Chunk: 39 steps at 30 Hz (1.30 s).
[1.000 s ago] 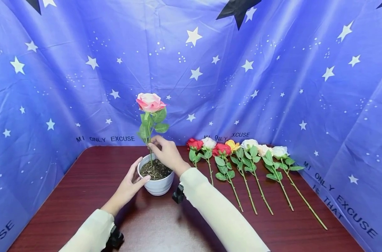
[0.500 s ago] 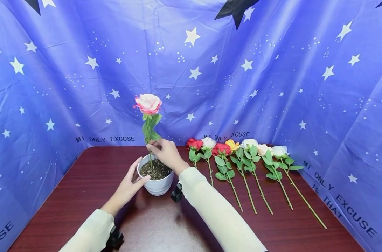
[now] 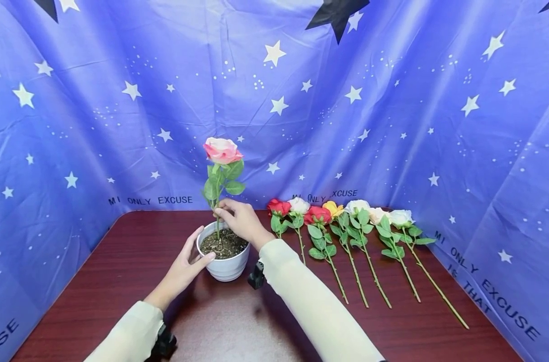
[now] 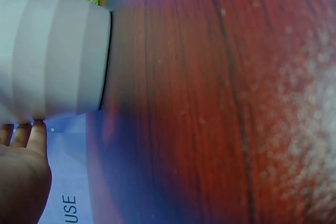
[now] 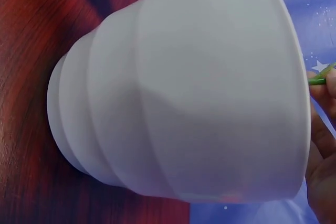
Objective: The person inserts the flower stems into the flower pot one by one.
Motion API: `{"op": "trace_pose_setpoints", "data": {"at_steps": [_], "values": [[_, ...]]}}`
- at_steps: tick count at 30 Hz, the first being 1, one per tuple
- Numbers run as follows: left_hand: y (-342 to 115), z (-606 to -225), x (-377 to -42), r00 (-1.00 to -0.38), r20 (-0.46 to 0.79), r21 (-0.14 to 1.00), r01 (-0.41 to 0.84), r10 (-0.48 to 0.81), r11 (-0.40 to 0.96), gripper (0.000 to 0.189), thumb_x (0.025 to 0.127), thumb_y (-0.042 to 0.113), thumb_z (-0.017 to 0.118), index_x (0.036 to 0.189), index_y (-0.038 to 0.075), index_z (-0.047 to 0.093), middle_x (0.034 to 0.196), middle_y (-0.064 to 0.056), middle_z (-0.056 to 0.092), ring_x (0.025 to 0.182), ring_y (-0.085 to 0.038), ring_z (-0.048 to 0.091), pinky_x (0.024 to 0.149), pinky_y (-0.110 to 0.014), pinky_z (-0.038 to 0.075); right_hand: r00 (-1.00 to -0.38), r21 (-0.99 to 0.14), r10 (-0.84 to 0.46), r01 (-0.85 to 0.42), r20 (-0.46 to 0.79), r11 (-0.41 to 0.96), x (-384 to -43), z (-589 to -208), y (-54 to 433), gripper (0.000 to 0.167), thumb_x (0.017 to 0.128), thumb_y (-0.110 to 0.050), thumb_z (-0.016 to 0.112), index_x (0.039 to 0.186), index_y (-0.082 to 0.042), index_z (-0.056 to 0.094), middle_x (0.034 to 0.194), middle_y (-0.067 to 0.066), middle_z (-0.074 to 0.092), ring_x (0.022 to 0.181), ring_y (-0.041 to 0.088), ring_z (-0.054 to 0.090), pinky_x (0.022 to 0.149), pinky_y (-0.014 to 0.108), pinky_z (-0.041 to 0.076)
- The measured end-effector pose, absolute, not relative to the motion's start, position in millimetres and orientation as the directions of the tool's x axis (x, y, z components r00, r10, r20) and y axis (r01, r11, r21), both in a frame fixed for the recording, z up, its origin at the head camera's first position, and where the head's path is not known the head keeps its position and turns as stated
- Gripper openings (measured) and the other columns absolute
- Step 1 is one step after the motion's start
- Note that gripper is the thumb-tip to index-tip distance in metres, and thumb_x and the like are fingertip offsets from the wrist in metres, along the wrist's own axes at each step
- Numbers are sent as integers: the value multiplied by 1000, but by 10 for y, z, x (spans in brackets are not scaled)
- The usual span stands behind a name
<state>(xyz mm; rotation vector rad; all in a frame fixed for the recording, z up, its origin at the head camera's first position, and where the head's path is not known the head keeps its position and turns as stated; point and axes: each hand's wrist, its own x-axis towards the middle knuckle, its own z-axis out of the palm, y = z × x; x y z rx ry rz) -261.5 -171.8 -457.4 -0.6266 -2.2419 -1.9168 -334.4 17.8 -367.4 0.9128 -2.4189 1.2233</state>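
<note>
A pink-and-white rose [image 3: 222, 150] with green leaves stands nearly upright, its stem going into the dark soil [image 3: 224, 245] of a white ribbed flowerpot [image 3: 229, 269]. My right hand [image 3: 243, 222] pinches the stem between thumb and fingers, just above the pot's rim. In the right wrist view, only a short piece of green stem [image 5: 317, 82] shows at those fingers. On the pot's left side, my left hand [image 3: 183, 266] holds it, thumb at the front rim and fingers along the outer wall. Its fingertips [image 4: 38, 129] touch the pot in the left wrist view.
Several roses lie in a row on the right of the dark red wooden table [image 3: 106, 281], including a red rose [image 3: 318, 215], a yellow rose [image 3: 333, 208] and a white rose [image 3: 402, 217]. A blue star-patterned cloth [image 3: 274, 136] hangs behind and at both sides.
The pink rose has turned on its stem. Its bloom swung slightly left, then back to the right, ending a little lower. My left hand has kept its place on the flowerpot.
</note>
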Motion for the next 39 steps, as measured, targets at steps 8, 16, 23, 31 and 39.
{"op": "trace_pose_setpoints", "data": {"at_steps": [8, 16, 23, 31, 39], "values": [[-1733, -4567, -2611, -914, 337, 921, 370, 228, 124, 77, 99, 11, 64, 160, 14, 18, 161, -18, 23, 144, -39, 28, 105, -14, 33, -736, -571, -438, -677, 516, 465, -3328, -3677, 146, 14, 100, -24, 64, 98, -12, 70, 78, -3, 69, 72, 4, 63, 71, 19, 50], [-1730, -4569, -2612, -913, 335, 922, 368, 232, 119, 77, 99, 11, 63, 160, 14, 17, 161, -19, 22, 144, -38, 28, 104, -13, 33, -748, -565, -436, -664, 501, 490, -3348, -3670, 113, 15, 100, -28, 65, 96, -15, 70, 77, -7, 68, 73, 2, 62, 72, 18, 50], [-1732, -4574, -2614, -907, 348, 916, 383, 237, 118, 77, 99, 10, 63, 160, 12, 17, 161, -20, 23, 143, -40, 29, 109, -23, 34, -780, -651, -441, -619, 444, 440, -3334, -3665, 135, 19, 98, -31, 67, 105, -15, 74, 85, -8, 72, 75, -1, 65, 75, 18, 52], [-1730, -4581, -2617, -907, 347, 917, 382, 237, 117, 77, 99, 10, 63, 160, 12, 17, 161, -20, 23, 144, -40, 27, 114, -51, 25, -801, -680, -415, -591, 431, 434, -3344, -3690, 154, 24, 97, -35, 68, 110, -16, 76, 87, -8, 74, 76, 0, 66, 77, 20, 53], [-1736, -4578, -2622, -911, 338, 921, 372, 236, 118, 77, 99, 11, 63, 160, 13, 17, 161, -19, 25, 144, -39, 27, 114, -46, 27, -799, -667, -413, -595, 436, 448, -3348, -3714, 155, 26, 97, -36, 68, 115, -18, 74, 97, -10, 74, 83, -2, 66, 83, 20, 52]]}}
